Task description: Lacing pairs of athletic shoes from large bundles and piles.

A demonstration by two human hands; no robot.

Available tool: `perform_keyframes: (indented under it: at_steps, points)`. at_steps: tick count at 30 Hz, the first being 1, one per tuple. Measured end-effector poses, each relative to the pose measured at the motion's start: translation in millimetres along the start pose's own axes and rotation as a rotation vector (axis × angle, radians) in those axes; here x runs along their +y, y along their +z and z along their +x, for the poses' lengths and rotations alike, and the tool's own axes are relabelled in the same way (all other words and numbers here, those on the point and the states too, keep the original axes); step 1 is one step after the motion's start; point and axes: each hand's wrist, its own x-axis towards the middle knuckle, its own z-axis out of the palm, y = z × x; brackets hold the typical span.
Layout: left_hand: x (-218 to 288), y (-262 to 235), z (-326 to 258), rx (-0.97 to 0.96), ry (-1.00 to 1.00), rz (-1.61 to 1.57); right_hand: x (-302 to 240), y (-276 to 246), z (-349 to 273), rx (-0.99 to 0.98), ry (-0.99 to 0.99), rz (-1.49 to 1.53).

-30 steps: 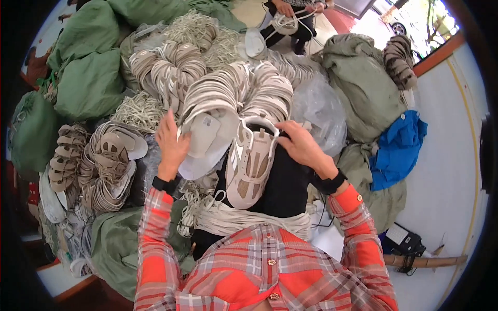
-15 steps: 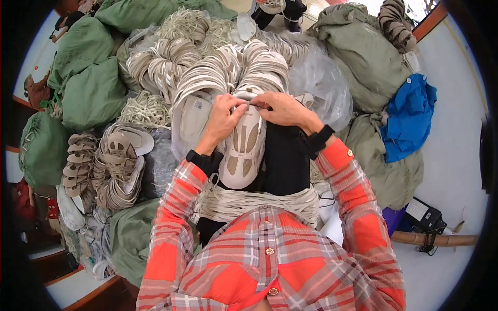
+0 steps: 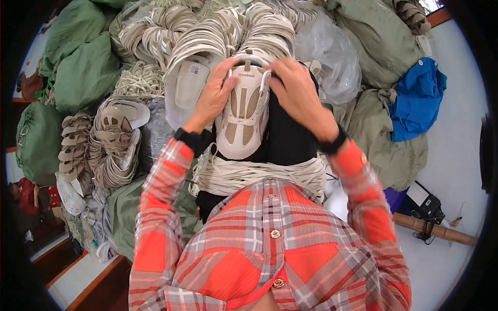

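A cream shoe upper with tan mesh panels (image 3: 242,141) lies over my black-clad thighs, toe toward me. My left hand (image 3: 210,98) grips its left collar edge, thumb on the upper and fingers along the outer side. My right hand (image 3: 301,96) is bent beside the right collar edge, its fingertips smeared by motion, so I cannot see whether they pinch it. A pale edge strip stands up by those fingertips. A thick bundle of off-white laces (image 3: 244,179) stretches across my lap. Just beyond the upper rise long stacks of similar cream uppers (image 3: 267,31).
Green sacks (image 3: 85,78) are piled at left, and a grey-green sack (image 3: 381,46) is at right. Clear plastic (image 3: 329,52), a blue cloth (image 3: 420,98) and a loose lace heap (image 3: 140,80) lie around. Brown shoe pieces (image 3: 75,147) are stacked at left. A bamboo pole (image 3: 436,228) is at lower right.
Both hands were together at the collar; the right has moved outward to the right, and the left now holds the side. The view has tilted down, with the pile shifting upward.
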Motion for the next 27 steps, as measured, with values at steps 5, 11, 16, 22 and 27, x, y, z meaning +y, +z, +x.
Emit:
perform_keyframes:
  at_steps: [5, 11, 16, 22, 27]
  points:
    - [21, -21, -49, -0.041, -0.289, -0.235, -55, -1, -89, -0.710, 0.160, 0.185]
    - [39, -33, -63, -0.022, -0.454, -0.087, -52, 17, -101, -0.572, 0.103, 0.133]
    - [131, -28, -36, -0.212, -0.495, -0.567, -65, -60, -39, -0.619, 0.719, 1.393]
    - [193, -86, 5, -0.581, -0.480, -0.219, -62, -130, 2, -0.706, 0.337, 0.829]
    - [171, -188, -32, 0.916, -0.522, -0.152, -9, -157, -45, -0.584, 0.364, 0.792]
